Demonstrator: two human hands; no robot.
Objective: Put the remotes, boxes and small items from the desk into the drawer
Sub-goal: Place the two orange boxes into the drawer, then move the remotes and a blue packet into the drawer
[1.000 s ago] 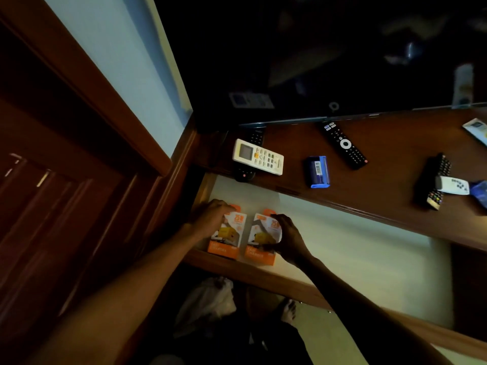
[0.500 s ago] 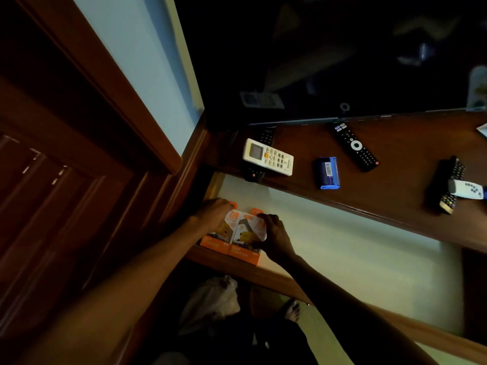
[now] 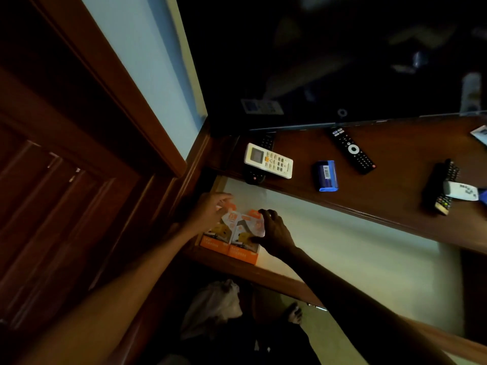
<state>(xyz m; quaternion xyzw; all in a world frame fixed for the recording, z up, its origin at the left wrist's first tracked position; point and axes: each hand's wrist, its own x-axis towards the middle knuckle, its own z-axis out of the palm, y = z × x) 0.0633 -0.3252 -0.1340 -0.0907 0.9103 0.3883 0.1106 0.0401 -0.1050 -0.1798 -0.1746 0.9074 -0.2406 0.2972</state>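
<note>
dim light falls on a dark wooden desk [image 3: 395, 196] with an open, pale-lined drawer [image 3: 342, 254] pulled out below its front edge. nearest, in the drawer's front left corner, two orange and white printed cardboard boxes [image 3: 232, 238] lie flat, touching side by side, squared against the front wall, probably to leave the rest of the liner free. the left hand [image 3: 208, 214] hovers with loose, spread fingers over the left box, grasping nothing that i can see. the right hand [image 3: 274, 233] lies flat against the right box's outer edge, fingers curled around its top corner, pressing rather than lifting, apparently to nudge the pair tight together.

farther back, on the desk, the remaining things wait. i count a white air-conditioner remote with a grey screen [image 3: 267, 160] resting across a black remote [image 3: 259, 164], one small blue box with a barcode label [image 3: 326, 175], one long black tv remote with a white ring [image 3: 353, 151], and at the right another black remote [image 3: 442, 188] with a small white remote [image 3: 459, 190] lying over it. that makes five remotes visible and one box still out; a pale item [image 3: 481, 133] at the far right edge is cut off.
</note>
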